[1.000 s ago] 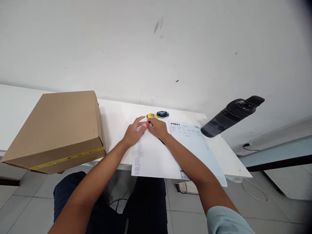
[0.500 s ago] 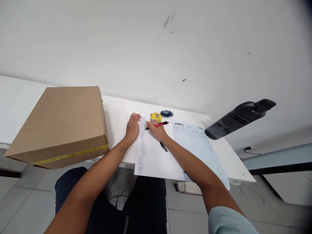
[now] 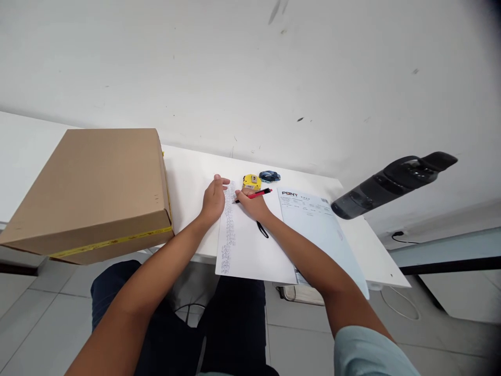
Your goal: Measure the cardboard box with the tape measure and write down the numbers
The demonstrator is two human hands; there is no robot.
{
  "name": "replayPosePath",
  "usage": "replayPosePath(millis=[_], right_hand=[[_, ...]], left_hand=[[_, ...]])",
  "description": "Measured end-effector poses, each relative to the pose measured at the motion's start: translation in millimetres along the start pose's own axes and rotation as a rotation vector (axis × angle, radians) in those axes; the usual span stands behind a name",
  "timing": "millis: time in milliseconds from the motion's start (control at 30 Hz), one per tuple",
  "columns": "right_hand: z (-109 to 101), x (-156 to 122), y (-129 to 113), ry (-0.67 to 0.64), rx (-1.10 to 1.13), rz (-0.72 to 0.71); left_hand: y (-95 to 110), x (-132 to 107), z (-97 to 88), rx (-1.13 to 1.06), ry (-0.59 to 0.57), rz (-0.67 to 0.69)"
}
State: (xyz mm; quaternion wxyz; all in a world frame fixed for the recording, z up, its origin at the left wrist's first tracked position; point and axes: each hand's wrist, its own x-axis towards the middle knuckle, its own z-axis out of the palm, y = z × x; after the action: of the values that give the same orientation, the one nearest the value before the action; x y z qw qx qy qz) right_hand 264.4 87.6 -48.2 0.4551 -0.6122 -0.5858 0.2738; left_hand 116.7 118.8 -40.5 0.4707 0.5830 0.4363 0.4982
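A red and black pen [image 3: 260, 194] is gripped in my right hand [image 3: 253, 206], its tip down on a white sheet of paper [image 3: 258, 261]. Rows of small handwritten marks run down the sheet's left side. My left hand [image 3: 213, 200] rests on its edge at the upper left of the sheet, thumb up and fingers loosely apart, holding nothing. Just beyond my right hand sits a yellow tape measure [image 3: 251, 181]. Beside it lies a dark blue, shiny object [image 3: 270, 176] whose kind I cannot make out. A black strap loop [image 3: 262, 230] shows by my right wrist.
A large cardboard box [image 3: 105, 177] with yellow tape stands to the left on the white table [image 3: 188, 172]. A pale printed sheet [image 3: 321, 230] lies right of the paper, partly under my right forearm. A dark bottle [image 3: 383, 185] stands at the right. The wall [image 3: 195, 78] rises behind.
The view has tilted slightly, so the table's back edge and the objects there sit a little higher in the picture. Both hands keep nearly the same places on the sheet.
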Motion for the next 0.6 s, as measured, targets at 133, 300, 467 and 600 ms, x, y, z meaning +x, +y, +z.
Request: replayPosePath(millis=[133, 300, 467, 600], right_hand=[[-0.3, -0.8, 0.0, 0.028, 0.006, 0.005], [-1.9, -0.3, -1.8, 0.015, 0.008, 0.013], [-1.8, -1.2, -3.1, 0.037, 0.013, 0.015], [-1.0, -2.4, -2.6, 0.071, 0.017, 0.015]], left_hand=[[-0.6, 1.0, 0.0, -0.002, -0.001, -0.002], [0.2, 1.2, 0.0, -0.011, -0.004, -0.005], [0.5, 1.0, 0.3, -0.012, -0.006, -0.011], [-0.3, 1.6, 0.6, -0.015, -0.002, -0.017]])
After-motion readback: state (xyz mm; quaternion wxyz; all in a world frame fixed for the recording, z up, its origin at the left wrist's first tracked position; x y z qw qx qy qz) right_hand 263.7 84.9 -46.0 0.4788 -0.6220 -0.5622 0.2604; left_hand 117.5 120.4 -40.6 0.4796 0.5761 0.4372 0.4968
